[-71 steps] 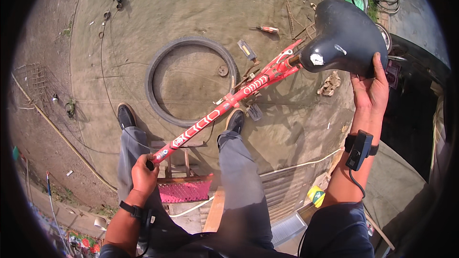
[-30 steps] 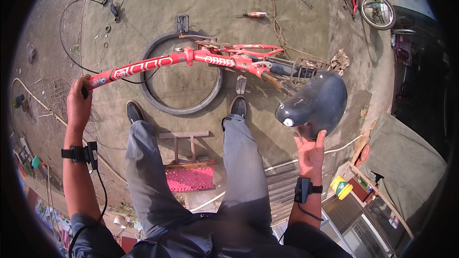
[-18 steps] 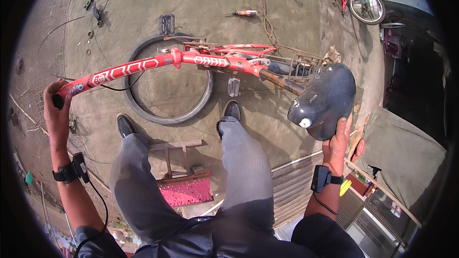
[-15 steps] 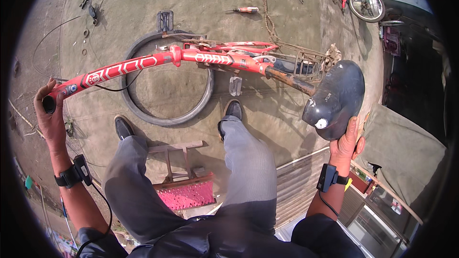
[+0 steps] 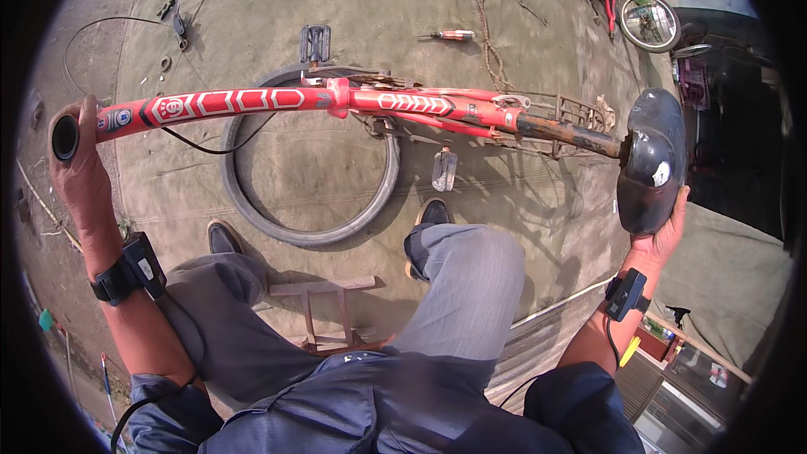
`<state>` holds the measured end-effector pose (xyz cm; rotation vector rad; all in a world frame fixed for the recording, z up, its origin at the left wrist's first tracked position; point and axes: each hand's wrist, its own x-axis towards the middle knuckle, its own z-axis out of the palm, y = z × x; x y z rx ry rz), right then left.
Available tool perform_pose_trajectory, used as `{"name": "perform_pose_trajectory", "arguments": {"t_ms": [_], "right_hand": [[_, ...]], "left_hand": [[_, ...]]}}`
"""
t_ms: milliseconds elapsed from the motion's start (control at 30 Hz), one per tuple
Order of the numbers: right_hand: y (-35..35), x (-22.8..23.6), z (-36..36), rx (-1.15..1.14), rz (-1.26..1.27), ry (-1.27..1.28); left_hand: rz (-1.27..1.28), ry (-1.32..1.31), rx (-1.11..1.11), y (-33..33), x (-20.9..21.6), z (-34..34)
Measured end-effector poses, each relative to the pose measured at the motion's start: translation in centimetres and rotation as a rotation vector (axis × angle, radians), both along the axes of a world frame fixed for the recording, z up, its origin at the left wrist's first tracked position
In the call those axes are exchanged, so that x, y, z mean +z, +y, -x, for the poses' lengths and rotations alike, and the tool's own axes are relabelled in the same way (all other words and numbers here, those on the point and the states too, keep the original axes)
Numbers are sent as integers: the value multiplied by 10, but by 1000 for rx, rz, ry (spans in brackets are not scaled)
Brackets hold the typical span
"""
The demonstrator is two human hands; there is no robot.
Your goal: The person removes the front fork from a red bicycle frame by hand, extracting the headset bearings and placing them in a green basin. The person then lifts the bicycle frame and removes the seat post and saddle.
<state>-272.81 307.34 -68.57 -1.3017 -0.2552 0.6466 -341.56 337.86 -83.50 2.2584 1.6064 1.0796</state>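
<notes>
A red bicycle frame [image 5: 252, 101] with white markings stretches across in front of me. My left hand [image 5: 82, 172] is wrapped round its open head tube [image 5: 65, 137] at the far left. On the right, a rusty seat post [image 5: 576, 133] leads to a black saddle [image 5: 651, 164] with a worn white spot. My right hand [image 5: 660, 235] grips the saddle's near end; some fingers are hidden beneath it. A black pedal [image 5: 315, 44] sticks out beyond the frame, and a grey pedal [image 5: 444, 170] hangs on the near side. The rear rack [image 5: 580, 109] is partly hidden.
A loose tyre [image 5: 319, 237] lies on the ground under the frame. A small wooden stool [image 5: 324, 287] stands between my legs. Farther off lie a screwdriver [image 5: 456, 35], a rusty chain [image 5: 487, 38] and a brake part [image 5: 176, 21]. Another bicycle's wheel [image 5: 649, 23] is at the far right.
The frame has levelled, its saddle end shifting right and tilting over. My right hand moved right with the saddle; my left hand stays on the head tube. I have risen off the stool somewhat.
</notes>
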Motion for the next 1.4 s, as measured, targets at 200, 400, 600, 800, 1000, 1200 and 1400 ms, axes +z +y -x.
{"name": "perform_pose_trajectory", "arguments": {"t_ms": [200,400,600,800,1000,1200,1400], "right_hand": [[-3,-4,-8,5,21,-17],[8,3,-24,38,-16,47],[23,4,-5,182,-39,79],[48,7,19,217,3,8],[51,12,36,157,123,-107],[50,20,47,57,396,-636],[57,12,31,103,670,-1001]], "left_hand": [[-138,86,-103,2,15,-2],[-279,405,-10,-14,45,0],[-14,-184,113,-23,38,3],[241,-538,236,-19,20,10],[194,-457,158,-9,2,19],[236,-520,35,-1,-2,23],[307,-587,-46,2,0,23]]}}
